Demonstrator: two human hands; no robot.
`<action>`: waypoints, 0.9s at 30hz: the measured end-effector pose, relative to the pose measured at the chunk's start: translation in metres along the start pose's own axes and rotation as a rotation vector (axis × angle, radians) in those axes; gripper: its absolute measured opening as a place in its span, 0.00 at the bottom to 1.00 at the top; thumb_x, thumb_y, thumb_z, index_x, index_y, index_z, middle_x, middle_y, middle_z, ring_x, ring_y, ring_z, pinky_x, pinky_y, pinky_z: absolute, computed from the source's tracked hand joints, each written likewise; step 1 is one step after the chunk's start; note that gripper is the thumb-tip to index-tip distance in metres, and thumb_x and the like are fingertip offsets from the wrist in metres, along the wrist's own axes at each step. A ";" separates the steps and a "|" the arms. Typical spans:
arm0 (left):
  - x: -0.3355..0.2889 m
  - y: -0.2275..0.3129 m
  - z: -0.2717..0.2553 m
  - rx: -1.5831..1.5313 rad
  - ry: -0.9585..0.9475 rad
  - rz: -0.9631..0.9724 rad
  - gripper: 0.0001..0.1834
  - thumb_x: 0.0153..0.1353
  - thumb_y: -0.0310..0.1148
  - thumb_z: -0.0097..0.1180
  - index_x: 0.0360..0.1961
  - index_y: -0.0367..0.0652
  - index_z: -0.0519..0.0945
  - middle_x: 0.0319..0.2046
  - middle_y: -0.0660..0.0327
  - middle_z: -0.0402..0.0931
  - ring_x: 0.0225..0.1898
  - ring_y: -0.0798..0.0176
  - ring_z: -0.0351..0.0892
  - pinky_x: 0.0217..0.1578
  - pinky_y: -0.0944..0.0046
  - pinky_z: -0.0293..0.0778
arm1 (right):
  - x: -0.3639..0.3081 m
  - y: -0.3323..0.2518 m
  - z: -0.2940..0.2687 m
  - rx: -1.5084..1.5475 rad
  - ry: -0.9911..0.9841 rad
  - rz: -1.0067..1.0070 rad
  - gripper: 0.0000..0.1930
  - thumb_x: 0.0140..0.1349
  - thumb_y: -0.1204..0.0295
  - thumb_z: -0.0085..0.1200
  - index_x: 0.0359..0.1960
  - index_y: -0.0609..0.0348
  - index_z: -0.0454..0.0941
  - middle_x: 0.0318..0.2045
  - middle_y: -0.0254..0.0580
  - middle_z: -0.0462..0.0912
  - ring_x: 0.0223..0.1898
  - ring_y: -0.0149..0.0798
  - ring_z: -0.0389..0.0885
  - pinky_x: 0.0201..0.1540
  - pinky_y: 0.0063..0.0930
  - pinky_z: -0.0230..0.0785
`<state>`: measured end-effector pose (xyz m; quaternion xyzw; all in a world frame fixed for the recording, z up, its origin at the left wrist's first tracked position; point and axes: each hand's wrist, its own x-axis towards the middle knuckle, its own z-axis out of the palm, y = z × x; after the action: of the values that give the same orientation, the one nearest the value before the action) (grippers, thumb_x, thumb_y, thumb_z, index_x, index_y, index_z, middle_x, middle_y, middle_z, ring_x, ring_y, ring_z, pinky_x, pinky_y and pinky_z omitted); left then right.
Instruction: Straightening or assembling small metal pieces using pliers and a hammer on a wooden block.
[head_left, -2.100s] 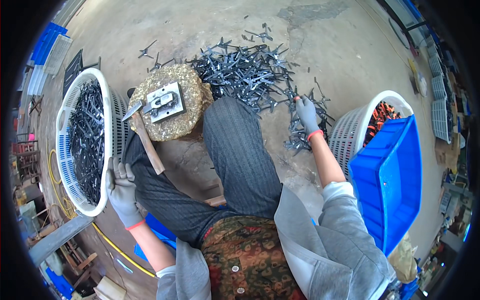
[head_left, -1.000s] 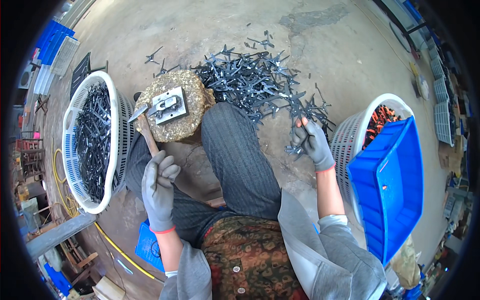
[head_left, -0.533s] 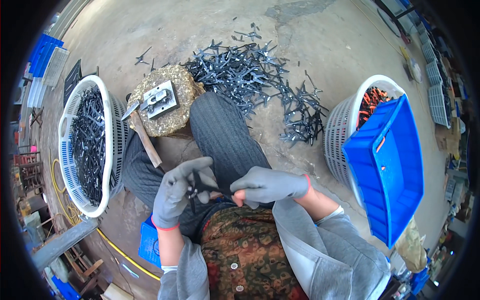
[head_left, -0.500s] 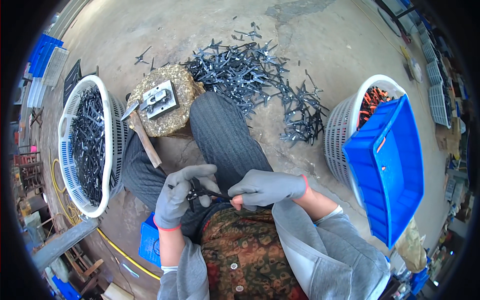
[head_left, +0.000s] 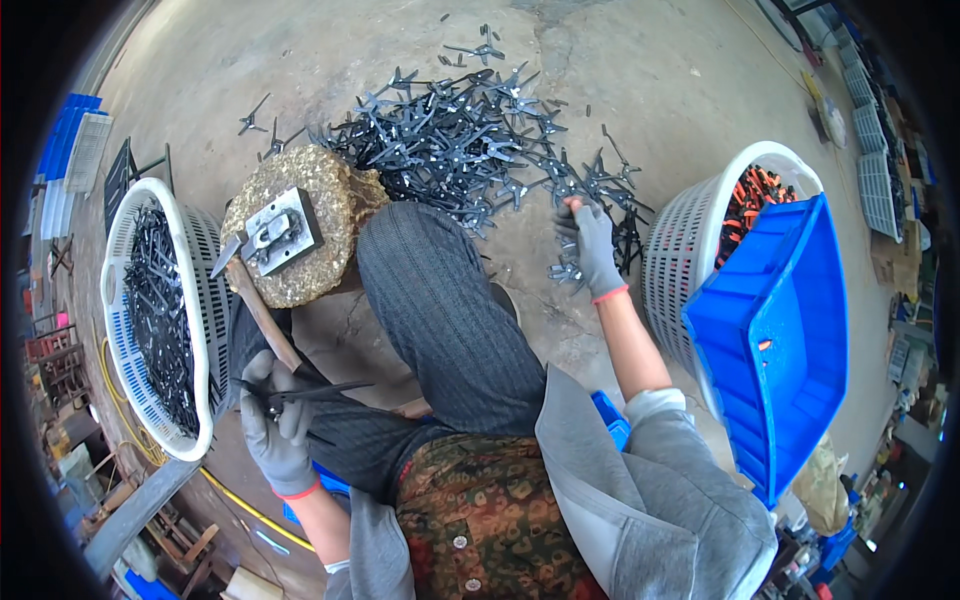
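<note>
My left hand point(head_left: 274, 430), in a grey glove, is closed around a black plier-shaped spring clamp point(head_left: 335, 388). One long arm of the clamp sticks out to the right, above my thigh. My right hand point(head_left: 598, 252), gloved too with a bare thumb tip, is stretched forward over the right edge of a heap of black clamps point(head_left: 440, 140) on the floor. Its thumb points up and stands apart from the loosely bent fingers; I see nothing clearly held there. Clamps lie just beside and beneath those fingers.
At left stands a white basket point(head_left: 207, 300) full of black parts. A stone block point(head_left: 335, 225) bears a metal fixture point(head_left: 283, 232), and a wooden-handled hammer point(head_left: 265, 318) leans on it. At right, a blue bin point(head_left: 800, 330) rests against a white basket point(head_left: 685, 250) holding orange-and-black clamps.
My hands have parted from over my lap. The left moved left with the black clamp, and the right reached forward and right to the heap's edge.
</note>
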<state>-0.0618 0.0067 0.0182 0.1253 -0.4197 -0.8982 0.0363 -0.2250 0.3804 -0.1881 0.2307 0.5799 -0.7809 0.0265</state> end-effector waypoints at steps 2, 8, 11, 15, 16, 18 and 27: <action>-0.004 0.000 -0.029 -0.025 0.047 -0.017 0.24 0.69 0.40 0.39 0.60 0.33 0.62 0.44 0.49 0.73 0.15 0.79 0.53 0.17 0.79 0.55 | 0.075 0.079 -0.088 -0.431 0.192 -0.088 0.09 0.62 0.66 0.49 0.35 0.59 0.77 0.26 0.35 0.79 0.29 0.28 0.78 0.31 0.20 0.67; -0.011 0.004 -0.041 -0.053 0.225 -0.044 0.21 0.71 0.38 0.36 0.56 0.33 0.66 0.39 0.53 0.73 0.15 0.79 0.53 0.14 0.79 0.52 | 0.122 0.109 -0.088 -1.131 0.249 -0.021 0.09 0.58 0.69 0.48 0.36 0.57 0.79 0.29 0.49 0.81 0.31 0.45 0.80 0.35 0.34 0.69; -0.005 -0.003 -0.026 0.285 0.498 -0.040 0.22 0.71 0.41 0.36 0.55 0.35 0.68 0.28 0.65 0.70 0.13 0.81 0.52 0.13 0.80 0.53 | 0.146 0.118 -0.075 -1.131 0.236 -0.019 0.12 0.58 0.65 0.48 0.37 0.57 0.79 0.34 0.53 0.81 0.38 0.51 0.80 0.40 0.40 0.69; -0.008 -0.008 -0.028 0.793 0.580 -0.087 0.21 0.70 0.41 0.38 0.52 0.34 0.70 0.17 0.70 0.66 0.11 0.78 0.56 0.12 0.78 0.54 | 0.182 0.101 -0.052 -1.205 0.231 -0.099 0.12 0.58 0.65 0.47 0.38 0.56 0.79 0.34 0.54 0.81 0.39 0.53 0.79 0.41 0.41 0.70; -0.007 -0.010 -0.030 0.774 0.627 -0.110 0.20 0.69 0.40 0.40 0.49 0.33 0.72 0.15 0.70 0.65 0.12 0.77 0.60 0.13 0.77 0.56 | 0.193 0.096 -0.056 -1.206 0.227 -0.159 0.12 0.58 0.65 0.46 0.38 0.55 0.79 0.34 0.54 0.81 0.39 0.53 0.79 0.41 0.41 0.70; -0.004 -0.015 -0.033 0.963 0.346 -0.092 0.19 0.67 0.40 0.43 0.46 0.33 0.74 0.14 0.69 0.66 0.12 0.76 0.62 0.13 0.77 0.58 | 0.216 0.085 -0.059 -1.223 0.257 -0.182 0.12 0.58 0.65 0.46 0.38 0.54 0.79 0.34 0.53 0.81 0.39 0.52 0.79 0.42 0.40 0.70; 0.026 -0.053 -0.026 0.832 0.468 -0.604 0.16 0.64 0.37 0.50 0.40 0.31 0.77 0.17 0.63 0.74 0.14 0.73 0.70 0.16 0.75 0.66 | 0.332 0.043 -0.107 -1.525 0.363 -0.139 0.15 0.59 0.63 0.46 0.45 0.52 0.77 0.41 0.52 0.79 0.46 0.52 0.77 0.47 0.42 0.69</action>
<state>-0.0781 0.0168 -0.0431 0.4395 -0.6647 -0.5757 -0.1829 -0.4726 0.5396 -0.3798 0.2360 0.9641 -0.1173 0.0334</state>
